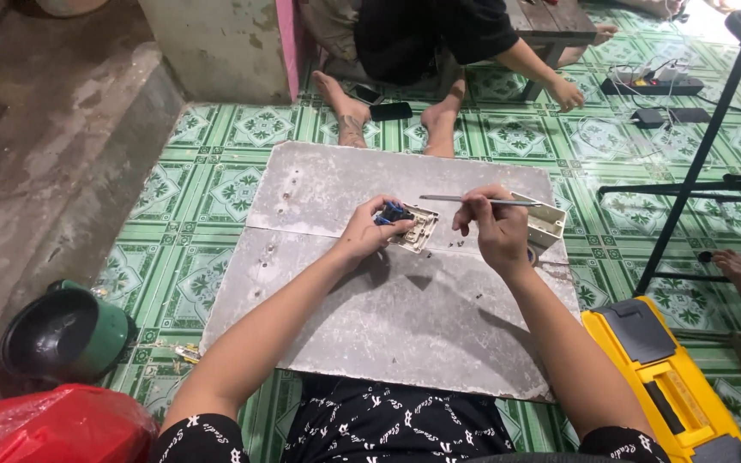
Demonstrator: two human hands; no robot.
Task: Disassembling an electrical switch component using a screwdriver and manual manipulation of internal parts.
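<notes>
seated person point(439, 34) cut off above shoulders, yellow toolbox point(671, 386) cropped at bottom edge

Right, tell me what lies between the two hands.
In the head view, a beige switch plate lies on the grey board between the left hand and right hand.
</notes>
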